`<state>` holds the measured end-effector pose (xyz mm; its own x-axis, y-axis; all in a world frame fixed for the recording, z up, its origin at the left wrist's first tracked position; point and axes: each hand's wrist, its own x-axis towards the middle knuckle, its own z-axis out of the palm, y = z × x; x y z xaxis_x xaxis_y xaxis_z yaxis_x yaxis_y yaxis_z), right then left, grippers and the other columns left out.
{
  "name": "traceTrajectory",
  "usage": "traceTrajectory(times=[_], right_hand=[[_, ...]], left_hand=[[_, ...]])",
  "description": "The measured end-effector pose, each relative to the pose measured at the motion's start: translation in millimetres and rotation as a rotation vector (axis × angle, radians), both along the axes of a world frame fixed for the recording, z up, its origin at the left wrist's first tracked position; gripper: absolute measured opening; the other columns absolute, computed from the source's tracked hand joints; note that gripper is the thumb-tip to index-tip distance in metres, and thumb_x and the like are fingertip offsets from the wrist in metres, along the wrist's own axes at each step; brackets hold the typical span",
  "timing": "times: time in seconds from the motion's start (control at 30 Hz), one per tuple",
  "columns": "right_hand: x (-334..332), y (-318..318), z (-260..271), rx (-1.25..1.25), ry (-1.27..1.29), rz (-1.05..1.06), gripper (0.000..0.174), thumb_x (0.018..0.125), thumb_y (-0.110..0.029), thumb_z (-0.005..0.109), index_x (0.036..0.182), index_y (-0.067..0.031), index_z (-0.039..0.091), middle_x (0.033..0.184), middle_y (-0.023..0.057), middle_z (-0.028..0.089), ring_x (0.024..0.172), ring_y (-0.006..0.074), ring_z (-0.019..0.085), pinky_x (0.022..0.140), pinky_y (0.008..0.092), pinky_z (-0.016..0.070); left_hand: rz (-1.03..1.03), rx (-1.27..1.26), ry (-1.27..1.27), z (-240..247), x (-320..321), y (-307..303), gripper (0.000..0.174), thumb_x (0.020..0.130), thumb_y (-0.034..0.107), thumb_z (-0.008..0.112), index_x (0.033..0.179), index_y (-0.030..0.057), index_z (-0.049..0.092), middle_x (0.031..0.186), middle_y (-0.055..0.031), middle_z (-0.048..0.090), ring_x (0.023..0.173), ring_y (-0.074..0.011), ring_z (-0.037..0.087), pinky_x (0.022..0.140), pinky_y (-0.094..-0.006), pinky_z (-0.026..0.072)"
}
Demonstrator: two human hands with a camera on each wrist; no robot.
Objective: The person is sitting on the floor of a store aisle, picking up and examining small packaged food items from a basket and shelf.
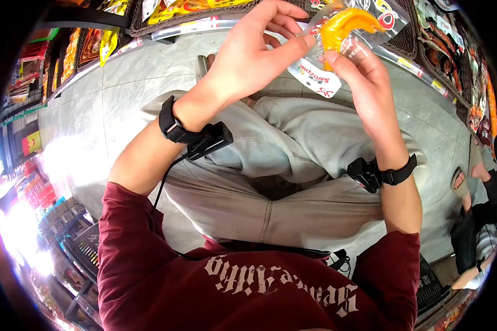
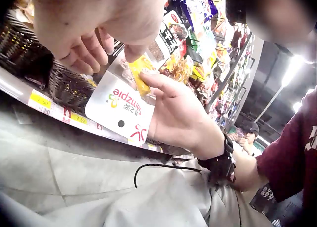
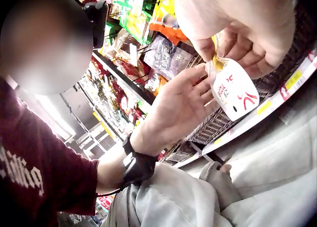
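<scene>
A clear plastic snack packet holds a glossy, curved yellow-orange piece and ends in a white flap printed "Samzpie". My right hand pinches it, thumb over the front and fingers behind. In the left wrist view the right hand comes from below, and the flap of the packet faces the camera. My left hand is at the packet's other side, its thumb tip at the edge and its fingers loosely bent. The right wrist view has that left hand palm up beside the packet.
Wicker baskets of packaged snacks line a shelf whose front carries price tags. Hanging bags fill the rack behind. My crouched legs lie below the hands, over a grey tiled floor. Another person's foot shows at right.
</scene>
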<state>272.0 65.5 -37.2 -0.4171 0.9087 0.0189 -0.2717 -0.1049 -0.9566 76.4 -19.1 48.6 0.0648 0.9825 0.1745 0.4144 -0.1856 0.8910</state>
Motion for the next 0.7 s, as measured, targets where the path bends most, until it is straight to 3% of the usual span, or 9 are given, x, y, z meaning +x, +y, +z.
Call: traceTrajectory(times=[0.1, 0.2, 0.33, 0.7], right_hand=[[-2, -3, 0, 0.023, 0.004, 0.002, 0.023, 0.101, -0.011, 0.068, 0.122, -0.0005, 0.067, 0.109, 0.0004, 0.071, 0.096, 0.0061, 0.064, 0.083, 0.0249, 0.051], [-1, -5, -2, 0.041, 0.01, 0.013, 0.023, 0.101, -0.011, 0.068, 0.122, -0.0011, 0.068, 0.105, -0.0012, 0.071, 0.091, 0.004, 0.062, 0.077, 0.0233, 0.0496], [5, -5, -4, 0.061, -0.067, 0.049, 0.021, 0.101, -0.009, 0.067, 0.121, -0.0014, 0.069, 0.1, -0.003, 0.07, 0.086, 0.0018, 0.06, 0.071, 0.0215, 0.0472], [2, -6, -4, -0.005, -0.042, 0.055, 0.024, 0.103, -0.012, 0.063, 0.122, 0.0022, 0.068, 0.103, -0.0017, 0.07, 0.093, 0.0052, 0.063, 0.08, 0.0238, 0.0513]], left_hand=[[-0.095, -0.11, -0.07, -44, -15, 66, 0.023, 0.099, 0.012, 0.071, 0.121, 0.0025, 0.069, 0.105, -0.0008, 0.068, 0.096, -0.0084, 0.063, 0.084, -0.0267, 0.0522], [-0.187, -0.225, -0.085, -40, -13, 62, 0.023, 0.101, 0.013, 0.071, 0.12, 0.0009, 0.068, 0.103, 0.0017, 0.067, 0.094, -0.0063, 0.061, 0.084, -0.0255, 0.0516], [-0.235, -0.169, -0.078, -45, -16, 62, 0.022, 0.1, 0.012, 0.071, 0.119, 0.0009, 0.069, 0.106, 0.0019, 0.068, 0.092, -0.0053, 0.061, 0.084, -0.0244, 0.0513], [-0.231, -0.221, 0.039, -44, -17, 62, 0.026, 0.1, 0.017, 0.073, 0.12, 0.0, 0.07, 0.1, 0.0028, 0.069, 0.088, -0.0052, 0.059, 0.081, -0.0245, 0.0509]])
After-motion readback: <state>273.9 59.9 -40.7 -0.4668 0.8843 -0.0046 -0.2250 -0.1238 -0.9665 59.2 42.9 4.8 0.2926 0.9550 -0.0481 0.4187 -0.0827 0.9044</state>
